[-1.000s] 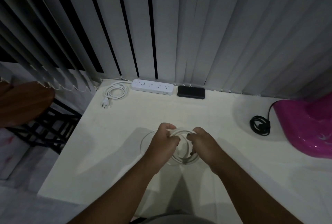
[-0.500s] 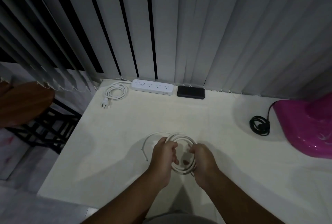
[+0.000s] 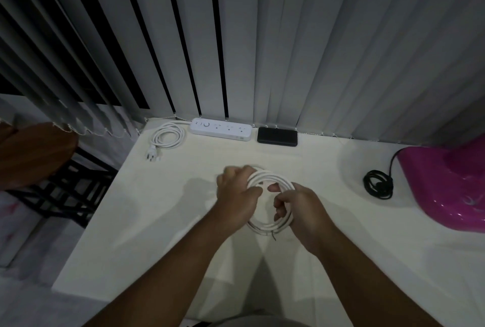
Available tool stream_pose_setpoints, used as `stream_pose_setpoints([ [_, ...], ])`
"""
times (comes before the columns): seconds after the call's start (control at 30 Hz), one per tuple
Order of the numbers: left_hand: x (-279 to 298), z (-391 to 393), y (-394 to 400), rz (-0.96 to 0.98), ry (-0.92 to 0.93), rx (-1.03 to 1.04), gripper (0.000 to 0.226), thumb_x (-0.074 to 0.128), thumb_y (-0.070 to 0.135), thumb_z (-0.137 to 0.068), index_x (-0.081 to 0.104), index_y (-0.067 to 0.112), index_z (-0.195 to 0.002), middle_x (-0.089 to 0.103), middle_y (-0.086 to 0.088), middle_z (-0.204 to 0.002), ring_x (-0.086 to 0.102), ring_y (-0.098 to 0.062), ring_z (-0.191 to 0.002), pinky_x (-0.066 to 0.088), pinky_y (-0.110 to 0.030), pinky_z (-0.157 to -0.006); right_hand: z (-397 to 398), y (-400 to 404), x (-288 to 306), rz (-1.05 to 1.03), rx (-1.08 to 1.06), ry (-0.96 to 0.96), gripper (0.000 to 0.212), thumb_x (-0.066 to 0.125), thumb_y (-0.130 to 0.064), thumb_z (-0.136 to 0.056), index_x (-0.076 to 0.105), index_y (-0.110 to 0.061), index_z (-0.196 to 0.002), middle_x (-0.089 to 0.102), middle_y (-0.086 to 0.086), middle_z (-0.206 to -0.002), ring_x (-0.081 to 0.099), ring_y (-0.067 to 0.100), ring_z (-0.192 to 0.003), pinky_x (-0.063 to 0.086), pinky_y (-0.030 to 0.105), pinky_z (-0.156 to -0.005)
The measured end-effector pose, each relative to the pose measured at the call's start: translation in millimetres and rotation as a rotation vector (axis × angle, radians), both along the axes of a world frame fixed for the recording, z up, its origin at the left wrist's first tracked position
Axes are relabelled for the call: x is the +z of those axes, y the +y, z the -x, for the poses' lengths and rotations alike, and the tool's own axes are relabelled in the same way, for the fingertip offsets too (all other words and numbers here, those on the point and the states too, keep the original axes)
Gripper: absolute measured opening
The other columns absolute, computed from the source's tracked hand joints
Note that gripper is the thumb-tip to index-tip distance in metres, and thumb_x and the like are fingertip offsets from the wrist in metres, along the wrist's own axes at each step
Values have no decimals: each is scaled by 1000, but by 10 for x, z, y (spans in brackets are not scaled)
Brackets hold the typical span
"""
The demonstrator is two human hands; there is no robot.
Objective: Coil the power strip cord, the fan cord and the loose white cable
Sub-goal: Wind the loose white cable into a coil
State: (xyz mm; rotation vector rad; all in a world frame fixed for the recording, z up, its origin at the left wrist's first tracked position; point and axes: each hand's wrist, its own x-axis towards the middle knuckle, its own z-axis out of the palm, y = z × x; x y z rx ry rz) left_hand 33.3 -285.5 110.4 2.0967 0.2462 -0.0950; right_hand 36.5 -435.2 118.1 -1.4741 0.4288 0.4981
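Head view: the loose white cable is wound into a round coil of several turns, held just above the white table near its centre. The left hand grips the coil at its 9 o'clock side, fingers curled round the turns and slightly blurred. The right hand grips it at the 4 o'clock side, fingers curled over the strands, thumb inside the ring. A short cable end protrudes at the coil's 6 o'clock.

From the coil, at 11 o'clock, the power strip cord lies coiled with its plug toward the table edge, beside the power strip against the vertical blinds. A black rectangular device sits at 12 o'clock. At 3 o'clock, well apart, the fan cord lies bundled next to the pink fan base.
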Motion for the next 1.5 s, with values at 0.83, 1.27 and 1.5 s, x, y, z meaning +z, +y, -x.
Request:
stream_pose_setpoints([
  [0.83,120,147,49,606,177,277,9,60,18,-81,60,19,-72,42,2,-58,38,-18,-55,35,-36,-63,55,121,72,81,9,37,14,59,-18,-89,69,-22,-98,72,-1,-83,65,18,-84,49,37,-81],
  [1.27,122,117,144,547,186,3,45,61,26,-70,56,32,-115,74,1,-79,64,-15,-68,46,-32,-69,-34,82,165,365,198,-147,11,52,-10,-86,61,-13,-81,61,10,-76,55,21,-66,43,30,-58],
  [1.5,-38,303,-11,909,344,349,28,66,27,-66,73,16,-91,58,-1,-62,66,-22,-66,46,-38,-74,50,147,-76,-16,-159,123,21,51,-4,-85,60,-17,-97,56,5,-72,54,21,-66,46,35,-65],
])
